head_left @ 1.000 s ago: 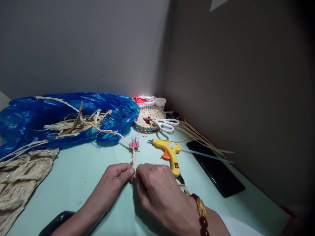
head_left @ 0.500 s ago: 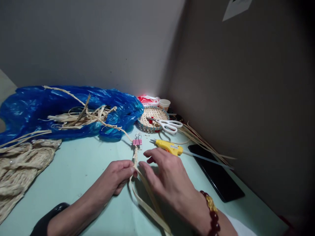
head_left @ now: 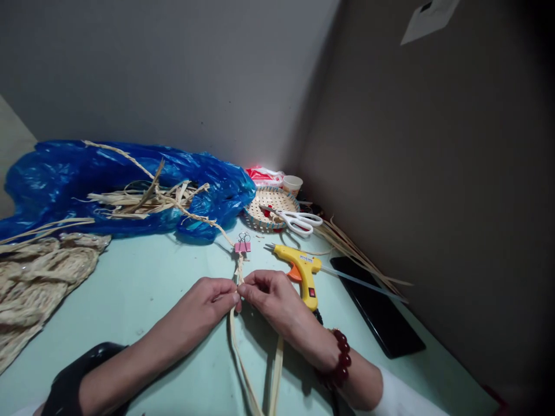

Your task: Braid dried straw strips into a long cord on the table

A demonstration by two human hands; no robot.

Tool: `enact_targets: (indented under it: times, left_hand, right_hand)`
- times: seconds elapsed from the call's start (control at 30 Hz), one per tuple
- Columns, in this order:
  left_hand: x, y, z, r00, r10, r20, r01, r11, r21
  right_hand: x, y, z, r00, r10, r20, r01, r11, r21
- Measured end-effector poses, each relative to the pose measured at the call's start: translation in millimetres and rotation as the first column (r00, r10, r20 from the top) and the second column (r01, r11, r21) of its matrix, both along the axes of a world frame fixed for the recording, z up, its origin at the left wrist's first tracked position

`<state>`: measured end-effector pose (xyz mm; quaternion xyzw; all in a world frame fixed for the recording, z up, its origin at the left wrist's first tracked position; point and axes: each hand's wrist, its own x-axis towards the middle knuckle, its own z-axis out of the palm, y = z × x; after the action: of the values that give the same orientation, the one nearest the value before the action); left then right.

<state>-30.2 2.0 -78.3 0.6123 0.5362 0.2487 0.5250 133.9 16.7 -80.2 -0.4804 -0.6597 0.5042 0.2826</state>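
Observation:
A thin braid of pale straw (head_left: 240, 267) runs down from a pink binder clip (head_left: 243, 247) on the table. At the braid's lower end my left hand (head_left: 212, 300) pinches the strands between thumb and forefinger. My right hand (head_left: 273, 297) meets it there, its thumb and fingertips closed on the straw too. Loose flat straw strands (head_left: 237, 341) trail from under both hands toward the front edge of the view. Just right of my right hand lies a yellow glue gun (head_left: 303, 266) with an orange trigger. The exact spot of the pinch is partly hidden by my fingers.
A blue plastic bag (head_left: 217, 162) holding straw bundles (head_left: 125, 202) lies at the back left. Woven straw work (head_left: 47, 283) sits at left. White-handled scissors (head_left: 299, 221) rest on a round basket (head_left: 255, 222) beside a paper cup (head_left: 292, 184). A black phone-like slab (head_left: 381, 312) lies right.
My right hand, open and apart from the braid before, has come left and closed on the straw beside my left hand. More of the glue gun shows. The view has shifted slightly.

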Motion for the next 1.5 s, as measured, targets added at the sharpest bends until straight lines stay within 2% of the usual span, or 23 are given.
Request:
enact_targets:
  times: [0.2, 0.33, 0.43, 0.5, 0.57, 0.67, 0.73, 0.8, 0.87, 0.97, 1.0, 1.07, 1.13, 1.2, 1.27, 1.37, 1.43, 1.5]
  left_hand:
    - [5.5, -16.0, 14.3, 0.965, 0.075, -0.252, -0.009, 0.967, 0.253]
    - [11.0, -31.7, 19.5, 0.871, 0.17, -0.461, -0.007, 0.942, 0.335]
    - [19.2, -41.1, 17.1, 0.799, 0.163, -0.579, 0.083, 0.924, 0.374]
    - [25.2, -45.2, 12.0, 0.762, 0.13, -0.634, 0.166, 0.907, 0.386]
    - [30.6, -48.2, 4.8, 0.718, 0.102, -0.688, 0.25, 0.885, 0.392]
    - [35.8, -52.7, -4.8, 0.632, 0.085, -0.77, 0.348, 0.857, 0.381]
    - [35.7, -55.7, -6.0, 0.618, 0.073, -0.783, 0.376, 0.847, 0.376]
    - [31.6, -56.6, -1.2, 0.669, 0.051, -0.741, 0.368, 0.844, 0.391]
    - [23.6, -52.7, 7.4, 0.759, 0.073, -0.647, 0.282, 0.859, 0.428]
    - [10.4, -37.2, 17.5, 0.892, 0.22, -0.396, -0.023, 0.894, 0.447]
    - [7.3, -30.8, 18.2, 0.93, 0.241, -0.277, -0.116, 0.908, 0.403]
    - [5.0, -19.4, 15.2, 0.982, 0.188, 0.001, -0.185, 0.962, 0.202]
    - [7.2, -12.5, 8.9, 0.957, 0.137, 0.256, -0.14, 0.99, -0.009]
    - [10.9, -10.0, 2.9, 0.906, 0.168, 0.39, -0.106, 0.979, -0.174]
    - [13.1, -9.5, -1.3, 0.889, 0.225, 0.399, -0.117, 0.953, -0.278]
    - [11.4, -8.2, -5.6, 0.919, 0.235, 0.315, -0.136, 0.942, -0.306]
    - [8.5, -6.6, -8.3, 0.958, 0.183, 0.222, -0.13, 0.964, -0.234]
    - [6.3, -5.4, -10.1, 0.985, 0.153, 0.081, -0.147, 0.987, -0.066]
  right_hand:
    - [-2.5, -6.1, -0.9, 0.999, -0.038, -0.019, 0.039, 0.998, 0.039]
    - [-4.8, -9.0, -0.4, 0.998, -0.063, 0.018, 0.06, 0.988, 0.145]
    - [-6.0, -9.6, -0.3, 0.996, -0.082, -0.03, 0.086, 0.982, 0.168]
    - [-6.0, -9.6, 0.8, 0.99, -0.082, -0.112, 0.093, 0.991, 0.097]
    - [-5.4, -9.9, 3.0, 0.977, -0.068, -0.203, 0.06, 0.997, -0.042]
    - [-3.7, -10.5, 6.3, 0.951, -0.067, -0.303, -0.006, 0.972, -0.233]
    - [-2.4, -10.1, 6.6, 0.94, -0.088, -0.328, -0.008, 0.96, -0.281]
    - [-1.2, -9.1, 5.8, 0.935, -0.099, -0.339, -0.006, 0.955, -0.296]
    - [-0.4, -8.4, 5.3, 0.923, -0.101, -0.371, -0.021, 0.95, -0.312]
    - [-0.7, -9.6, 7.2, 0.9, -0.131, -0.416, -0.033, 0.931, -0.363]
    - [-1.1, -10.3, 8.1, 0.895, -0.141, -0.422, -0.034, 0.924, -0.381]
    - [-1.7, -11.6, 8.8, 0.893, -0.138, -0.428, -0.052, 0.914, -0.403]
    - [-1.7, -11.4, 7.5, 0.887, -0.117, -0.448, -0.079, 0.915, -0.396]
    - [-1.0, -9.6, 4.4, 0.894, -0.112, -0.434, -0.071, 0.921, -0.384]
    - [-0.1, -7.2, 0.9, 0.918, -0.112, -0.38, -0.044, 0.925, -0.377]
    - [1.0, -5.0, -1.3, 0.955, -0.053, -0.291, -0.045, 0.947, -0.319]
    - [2.1, -6.0, 0.8, 0.982, 0.019, -0.19, -0.06, 0.975, -0.213]
    - [4.0, -9.3, 5.3, 0.998, 0.057, 0.007, -0.057, 0.997, -0.042]
